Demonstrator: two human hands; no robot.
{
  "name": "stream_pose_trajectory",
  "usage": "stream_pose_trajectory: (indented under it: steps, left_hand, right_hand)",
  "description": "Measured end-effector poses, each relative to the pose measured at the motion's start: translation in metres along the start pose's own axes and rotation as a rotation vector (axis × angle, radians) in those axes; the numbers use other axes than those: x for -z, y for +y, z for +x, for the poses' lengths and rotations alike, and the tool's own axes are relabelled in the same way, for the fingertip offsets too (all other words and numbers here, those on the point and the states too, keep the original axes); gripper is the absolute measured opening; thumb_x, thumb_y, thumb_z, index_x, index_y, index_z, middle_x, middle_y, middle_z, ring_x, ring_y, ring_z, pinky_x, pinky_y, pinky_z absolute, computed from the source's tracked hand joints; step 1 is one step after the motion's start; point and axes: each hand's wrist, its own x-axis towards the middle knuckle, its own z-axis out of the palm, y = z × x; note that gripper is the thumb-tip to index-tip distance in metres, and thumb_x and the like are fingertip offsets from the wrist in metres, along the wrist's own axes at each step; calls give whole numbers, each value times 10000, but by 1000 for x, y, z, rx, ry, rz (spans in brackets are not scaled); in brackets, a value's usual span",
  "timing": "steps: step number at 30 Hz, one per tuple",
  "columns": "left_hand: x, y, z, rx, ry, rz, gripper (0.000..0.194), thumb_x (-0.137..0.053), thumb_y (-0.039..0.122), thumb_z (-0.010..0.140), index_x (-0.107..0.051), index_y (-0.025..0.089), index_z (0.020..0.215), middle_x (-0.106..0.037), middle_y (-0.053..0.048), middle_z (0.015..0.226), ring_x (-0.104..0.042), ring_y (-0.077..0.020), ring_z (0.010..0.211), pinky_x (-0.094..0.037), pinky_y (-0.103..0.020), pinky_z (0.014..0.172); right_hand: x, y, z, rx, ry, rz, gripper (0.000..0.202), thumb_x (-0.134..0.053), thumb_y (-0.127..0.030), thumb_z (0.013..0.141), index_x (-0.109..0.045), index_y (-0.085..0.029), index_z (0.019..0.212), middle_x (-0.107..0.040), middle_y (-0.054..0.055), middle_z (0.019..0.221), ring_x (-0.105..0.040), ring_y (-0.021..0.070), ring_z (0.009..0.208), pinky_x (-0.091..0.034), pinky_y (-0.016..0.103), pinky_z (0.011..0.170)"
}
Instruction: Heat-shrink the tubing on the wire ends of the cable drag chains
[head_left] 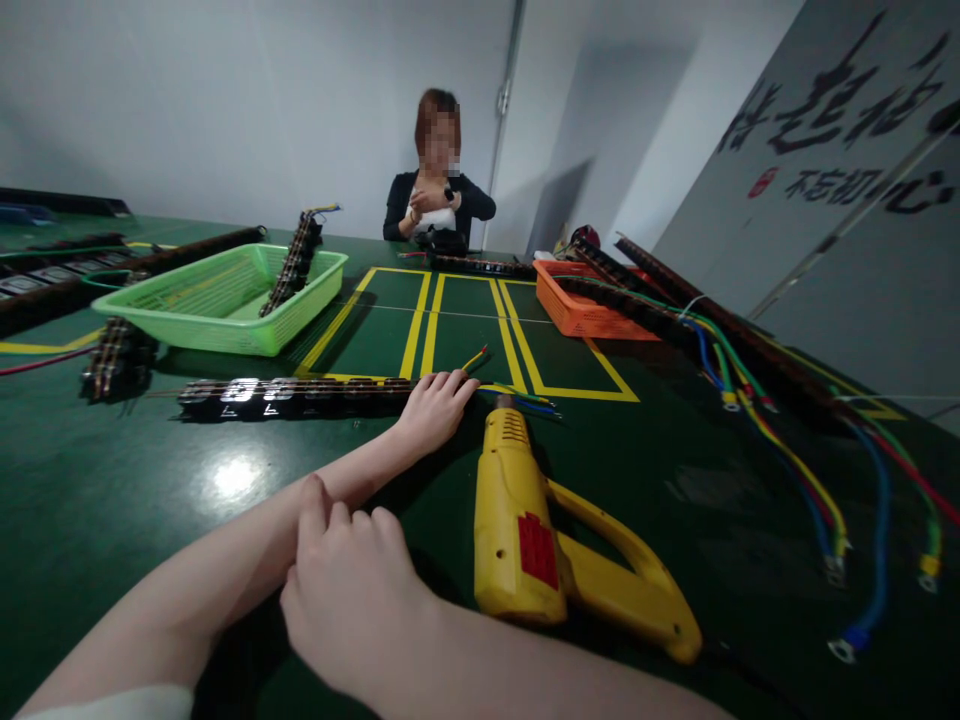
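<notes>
My left hand (439, 408) lies over the right end of a black cable chain (300, 398), its fingers bent down around where the wires come out. Yellow, green and blue wires (517, 397) stick out beyond those fingers. My right hand (356, 580) is closer to me, its index finger stretched onto my left forearm and its other fingers curled, with nothing seen in it. To the right of both hands a yellow heat gun (517, 520) lies on its side, nozzle pointing away from me toward the wire ends.
A green basket (225, 340) with a chain piece stands at the left, near more chains (67, 280). An orange basket (581, 315) at the right bears long chains whose terminal-ended wires (810, 490) spread over the green table (420, 660). A person (439, 200) sits opposite.
</notes>
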Motion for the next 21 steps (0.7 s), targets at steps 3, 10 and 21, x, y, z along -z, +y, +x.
stream_pose_trajectory:
  steps: [3, 10, 21]
  left_hand:
    - [0, 0, 0, 2, -2, 1, 373, -381, 175, 909, -495, 181, 1264, -556, -105, 1252, -543, -236, 1062, -415, -361, 888]
    - [0, 0, 0, 3, -7, -8, 383, -401, 170, 896, -495, 188, 1267, -550, -104, 1265, -539, -239, 1079, -414, -364, 892]
    - [2, 2, 0, -13, -27, 8, 385, -384, 166, 912, -500, 173, 1279, -549, -130, 1280, -535, -246, 1106, -420, -380, 916]
  right_hand:
    - [-3, 0, -6, 37, 27, -32, 705, -549, -296, 830, -279, 10, 1405, -665, 159, 980, -646, 254, 748, -530, 364, 604]
    - [-14, -3, -13, 75, 115, -62, 746, -581, -350, 819, -285, -3, 1409, -666, 124, 926, -630, 238, 693, -522, 364, 594]
    - [-12, 7, -6, 47, 76, -126, 710, -531, -310, 847, -251, -11, 1428, -670, 139, 921, -646, 233, 724, -511, 351, 626]
